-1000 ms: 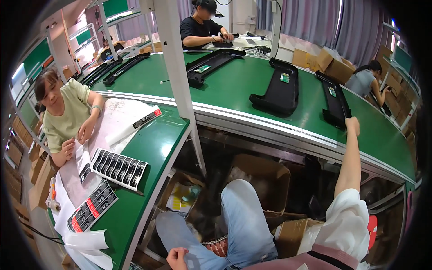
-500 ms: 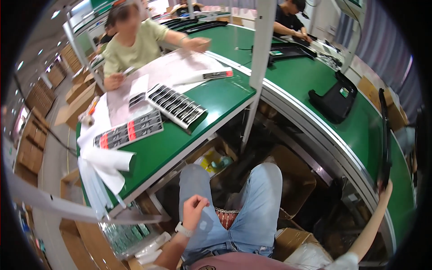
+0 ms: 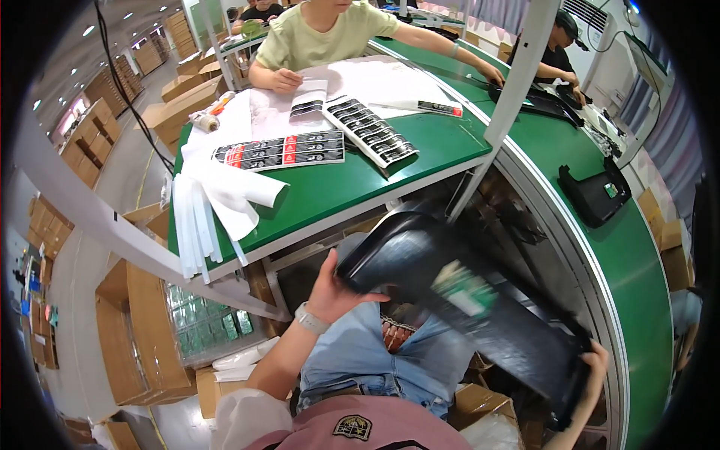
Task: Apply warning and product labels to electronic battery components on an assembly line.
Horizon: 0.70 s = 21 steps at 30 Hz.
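Note:
A large black plastic panel hangs tilted over my lap, slightly smeared by motion. On its face is a green and white patch, too blurred to make out. My left hand grips the panel's upper left end, thumb up along the edge and fingers partly beneath. At the lower right end, my right hand is closed round the rim, some fingers hidden behind it.
The green worktable ahead carries label sheets and white strips. A curved green conveyor runs along the right with another black panel. A metal post stands between. Cardboard boxes sit at left. Co-workers work beyond.
The black panel has come off the right-hand conveyor to over my lap in my right hand. My left hand has risen from my lap and taken its other end. The co-worker opposite now reaches right.

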Tool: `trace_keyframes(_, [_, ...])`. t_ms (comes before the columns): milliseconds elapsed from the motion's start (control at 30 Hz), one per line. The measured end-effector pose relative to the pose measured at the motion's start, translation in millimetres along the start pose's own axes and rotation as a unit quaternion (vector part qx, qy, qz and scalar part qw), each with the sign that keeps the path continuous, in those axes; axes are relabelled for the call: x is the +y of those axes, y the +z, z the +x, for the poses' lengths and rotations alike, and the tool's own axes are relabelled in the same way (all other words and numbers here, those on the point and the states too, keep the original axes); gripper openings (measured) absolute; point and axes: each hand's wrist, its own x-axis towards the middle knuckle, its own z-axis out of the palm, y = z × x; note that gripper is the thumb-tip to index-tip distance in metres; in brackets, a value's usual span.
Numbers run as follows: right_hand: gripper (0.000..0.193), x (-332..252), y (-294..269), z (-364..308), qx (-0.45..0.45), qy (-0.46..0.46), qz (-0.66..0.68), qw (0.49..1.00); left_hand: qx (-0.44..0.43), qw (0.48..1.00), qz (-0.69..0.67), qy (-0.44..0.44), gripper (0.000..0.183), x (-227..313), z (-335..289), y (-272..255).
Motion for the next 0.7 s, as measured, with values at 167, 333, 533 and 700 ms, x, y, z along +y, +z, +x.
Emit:
trace_keyframes(167, [0.033, 31, 123, 68, -0.354, -0.071, -0.234, 0.903, 0.360, 0.861, 0.356, 0.053, 0.043, 27, -91, -54])
trace_keyframes(333, [0.018, -21, 230, 77, -0.313, -0.323, -0.557, 0.698, 0.196, 0.400, 0.895, 0.005, 0.021, 31, -151, 7])
trace_keyframes(533, [0.017, -132, 397, 56, -0.384, -0.422, -0.089, 0.816, 0.027, 0.445, 0.840, 0.308, 0.018, 92, -38, 80])
trace_keyframes(700, [0.016, -162, 471, 23, -0.370, -0.481, -0.043, 0.794, 0.101, 0.188, 0.939, 0.269, 0.047, 183, 105, 66])
